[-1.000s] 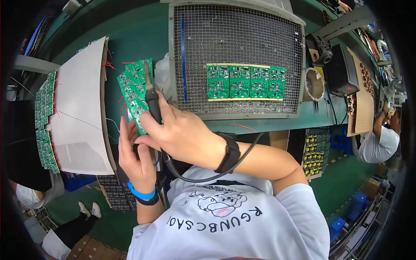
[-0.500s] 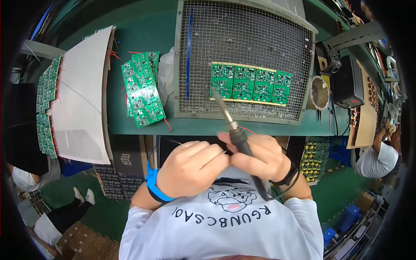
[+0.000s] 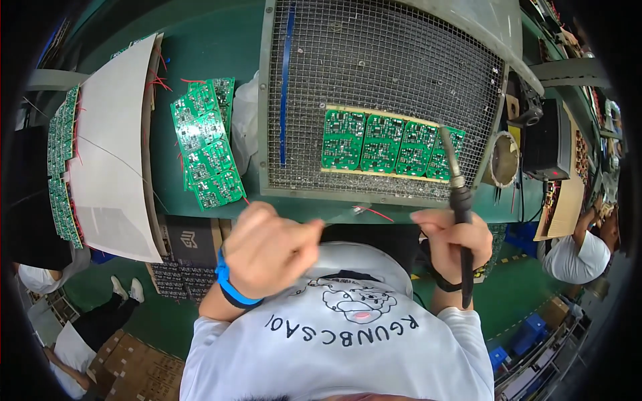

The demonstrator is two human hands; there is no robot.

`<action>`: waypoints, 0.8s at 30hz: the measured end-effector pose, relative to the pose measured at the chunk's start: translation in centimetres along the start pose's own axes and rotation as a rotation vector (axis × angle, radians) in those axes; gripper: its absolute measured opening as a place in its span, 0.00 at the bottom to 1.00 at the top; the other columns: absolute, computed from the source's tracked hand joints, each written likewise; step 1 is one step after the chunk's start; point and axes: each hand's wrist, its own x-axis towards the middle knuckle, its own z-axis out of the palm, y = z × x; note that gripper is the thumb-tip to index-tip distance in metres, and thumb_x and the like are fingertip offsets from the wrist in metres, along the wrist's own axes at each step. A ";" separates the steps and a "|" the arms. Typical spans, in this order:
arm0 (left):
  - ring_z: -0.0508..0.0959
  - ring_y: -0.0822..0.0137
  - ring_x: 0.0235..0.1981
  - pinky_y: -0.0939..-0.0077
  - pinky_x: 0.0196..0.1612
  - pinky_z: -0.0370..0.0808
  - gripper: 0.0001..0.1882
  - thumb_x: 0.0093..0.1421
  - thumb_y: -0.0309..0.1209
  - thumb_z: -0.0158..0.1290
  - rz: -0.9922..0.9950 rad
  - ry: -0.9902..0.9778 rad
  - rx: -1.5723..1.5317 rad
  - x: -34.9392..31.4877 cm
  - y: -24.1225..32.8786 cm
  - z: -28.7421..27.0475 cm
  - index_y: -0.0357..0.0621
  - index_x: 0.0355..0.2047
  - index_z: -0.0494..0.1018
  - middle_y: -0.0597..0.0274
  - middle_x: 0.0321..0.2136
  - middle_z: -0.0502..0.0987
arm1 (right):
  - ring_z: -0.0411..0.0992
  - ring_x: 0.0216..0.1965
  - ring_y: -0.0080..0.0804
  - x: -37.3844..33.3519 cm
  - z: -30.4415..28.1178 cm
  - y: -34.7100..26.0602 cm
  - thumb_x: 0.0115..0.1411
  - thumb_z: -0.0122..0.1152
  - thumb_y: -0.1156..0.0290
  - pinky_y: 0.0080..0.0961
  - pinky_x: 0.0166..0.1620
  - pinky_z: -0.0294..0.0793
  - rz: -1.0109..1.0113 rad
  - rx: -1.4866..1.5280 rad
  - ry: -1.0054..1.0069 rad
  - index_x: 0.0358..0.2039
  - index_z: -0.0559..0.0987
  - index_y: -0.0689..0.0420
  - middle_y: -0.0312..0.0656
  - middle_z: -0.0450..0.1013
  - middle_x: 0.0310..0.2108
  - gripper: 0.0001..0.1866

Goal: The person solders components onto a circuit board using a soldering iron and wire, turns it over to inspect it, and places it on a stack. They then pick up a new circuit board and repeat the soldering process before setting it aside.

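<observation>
Between the curled fingers of the right hand [image 3: 443, 248] stands a soldering iron [image 3: 461, 204], its dark handle gripped upright and its metal tip pointing away from the person. Ahead of those fingers and mostly to their left, a panel of four green circuit boards [image 3: 382, 145] lies on a framed wire mesh [image 3: 374, 73]; the iron's tip overlaps the panel's right-hand end, though from overhead it is hard to say whether the two touch. The left hand [image 3: 269, 252], blurred, is held with its fingers bent inward, and I cannot tell whether they pinch anything. Ahead of these fingers and to their left, a pile of green boards [image 3: 206, 150] rests on the green surface [image 3: 200, 60], apart from the hand, with a red lead at its near end coming close to the knuckles. A loose red wire [image 3: 380, 214] lies between the two hands, nearer the right fingers. Well to the left of the left fingers is a large pale sheet [image 3: 117, 150]; beyond the right fingers and to their right stands a round container [image 3: 503, 160].
</observation>
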 end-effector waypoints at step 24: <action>0.69 0.73 0.18 0.79 0.21 0.63 0.09 0.52 0.17 0.60 -0.366 0.110 0.010 0.5 -0.7 -0.6 0.37 0.35 0.78 0.63 0.21 0.75 | 0.77 0.40 0.42 -0.9 -0.1 3.6 0.57 0.65 0.77 0.33 0.49 0.72 0.241 -0.137 0.468 0.38 0.67 0.58 0.59 0.78 0.45 0.14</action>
